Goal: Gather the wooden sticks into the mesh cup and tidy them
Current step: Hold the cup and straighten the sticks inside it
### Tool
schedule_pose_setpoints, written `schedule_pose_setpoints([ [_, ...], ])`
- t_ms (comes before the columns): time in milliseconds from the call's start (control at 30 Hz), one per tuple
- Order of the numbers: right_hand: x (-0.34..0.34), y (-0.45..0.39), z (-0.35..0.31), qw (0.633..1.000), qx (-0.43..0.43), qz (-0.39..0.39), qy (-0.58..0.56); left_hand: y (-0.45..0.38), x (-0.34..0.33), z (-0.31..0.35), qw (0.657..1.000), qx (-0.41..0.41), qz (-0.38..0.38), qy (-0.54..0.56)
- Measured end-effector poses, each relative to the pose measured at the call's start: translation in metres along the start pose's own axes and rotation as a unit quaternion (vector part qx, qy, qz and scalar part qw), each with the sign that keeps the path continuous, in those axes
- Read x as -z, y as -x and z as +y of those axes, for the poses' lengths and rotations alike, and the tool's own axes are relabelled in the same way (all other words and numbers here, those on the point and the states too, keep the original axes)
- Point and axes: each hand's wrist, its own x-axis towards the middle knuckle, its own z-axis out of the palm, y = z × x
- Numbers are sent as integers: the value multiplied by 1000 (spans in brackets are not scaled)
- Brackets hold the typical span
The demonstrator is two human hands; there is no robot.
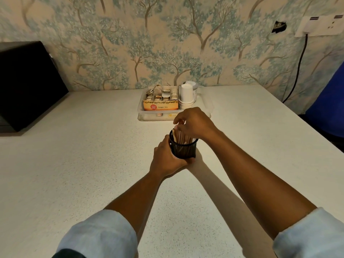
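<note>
Wooden sticks point(183, 135) are leaning in mesh cup point(184, 148), frame centre; left hand point(166, 159) is gripping cup, right hand point(193, 123) is pinching stick tops. Hard push risks tipping or spilling.

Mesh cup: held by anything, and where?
Left hand grips the mesh cup around its lower side wall. Right hand pinches the tops of the wooden sticks inside.

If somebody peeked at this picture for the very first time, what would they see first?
Probably the two hands in the middle of the table: the left hand grips a black mesh cup while the right hand fiddles with the wooden sticks standing in it. Just behind sits a clear tray with a ginger tea box and white paper cups, against tree-patterned wallpaper.
</note>
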Motion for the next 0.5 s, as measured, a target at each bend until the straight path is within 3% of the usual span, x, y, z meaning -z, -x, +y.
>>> schedule_pose_setpoints([
  [67,13,-2,-3,997,-1,-72,32,0,1,0,1000,-3,-4,-3],
  [167,28,-2,-10,961,10,-254,103,1,0,0,1000,-1,-3,4],
  [233,30,-1,-12,942,23,-312,125,1,1,0,1000,3,-1,0],
  [500,20,-2,-1,966,15,-252,57,1,2,1,1000,-5,3,3],
])
